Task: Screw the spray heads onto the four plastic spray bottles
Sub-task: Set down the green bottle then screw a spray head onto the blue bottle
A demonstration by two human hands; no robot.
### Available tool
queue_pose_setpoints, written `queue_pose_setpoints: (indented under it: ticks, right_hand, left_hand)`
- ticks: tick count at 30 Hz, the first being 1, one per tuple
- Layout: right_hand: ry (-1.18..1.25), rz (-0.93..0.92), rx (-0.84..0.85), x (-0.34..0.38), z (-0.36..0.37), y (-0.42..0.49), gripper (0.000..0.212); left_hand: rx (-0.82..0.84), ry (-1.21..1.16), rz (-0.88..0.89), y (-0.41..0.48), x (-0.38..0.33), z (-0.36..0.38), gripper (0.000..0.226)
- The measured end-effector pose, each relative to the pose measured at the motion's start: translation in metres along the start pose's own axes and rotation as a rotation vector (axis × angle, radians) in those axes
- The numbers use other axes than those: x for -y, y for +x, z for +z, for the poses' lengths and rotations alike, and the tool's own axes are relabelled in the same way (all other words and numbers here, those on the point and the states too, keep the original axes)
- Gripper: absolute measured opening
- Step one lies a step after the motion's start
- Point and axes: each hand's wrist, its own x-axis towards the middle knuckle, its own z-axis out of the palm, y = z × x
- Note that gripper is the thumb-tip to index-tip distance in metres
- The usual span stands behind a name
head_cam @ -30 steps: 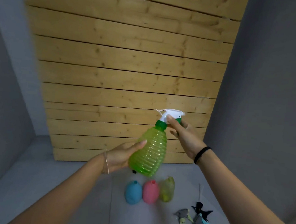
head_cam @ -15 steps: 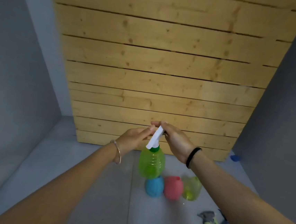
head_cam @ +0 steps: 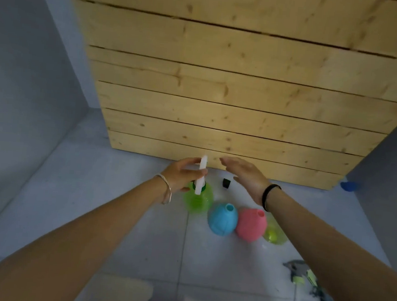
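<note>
While left hand [head_cam: 181, 174] grips sprayer [head_cam: 199, 188], right hand [head_cam: 246, 176] hovers.

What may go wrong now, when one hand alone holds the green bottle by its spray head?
Only the left hand grips the white spray head of the green bottle; the right hand is open, apart. If the thread is not tight, the bottle may slip off. The green bottle is also close to the open blue bottle and might knock it over.
</note>
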Motion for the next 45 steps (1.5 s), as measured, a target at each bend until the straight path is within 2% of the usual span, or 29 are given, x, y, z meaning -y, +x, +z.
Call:
queue_pose_setpoints:
  ticks: [2,6,8,10,21,35,41,45]
  right_hand:
    - [-0.027,0.064,0.041,-0.034,-0.006,0.003,0.036]
    - [-0.29,0.156,0.073,-0.099,-0.011,0.012,0.05]
    - [-0.473,0.129,0.042,-0.12,-0.01,0.014,0.053]
    - [-0.526,0.104,-0.001,-0.133,-0.008,0.019,0.052]
    - [-0.518,0.061,-0.075,-0.156,-0.006,0.035,0.034]
    - [-0.592,0.031,-0.109,-0.151,0.002,0.043,0.033]
    - [-0.476,-0.008,-0.143,-0.13,-0.009,0.033,0.026]
    - [-0.273,-0.054,-0.193,-0.098,-0.035,0.008,0.025]
  left_hand:
    - [-0.026,-0.004,-0.043,0.012,0.024,0.002,0.039]
    - [-0.048,-0.034,-0.113,0.035,0.065,0.011,0.046]
    - [-0.06,-0.047,-0.134,0.04,0.076,0.016,0.048]
    - [-0.056,-0.047,-0.146,0.048,0.085,0.022,0.048]
    - [-0.031,0.01,-0.134,0.069,0.098,0.039,0.046]
    - [-0.066,0.005,-0.114,0.073,0.107,0.036,0.048]
    - [-0.157,0.185,-0.098,0.061,0.093,0.034,0.069]
    - [-0.269,0.326,0.051,0.041,0.056,0.04,0.089]
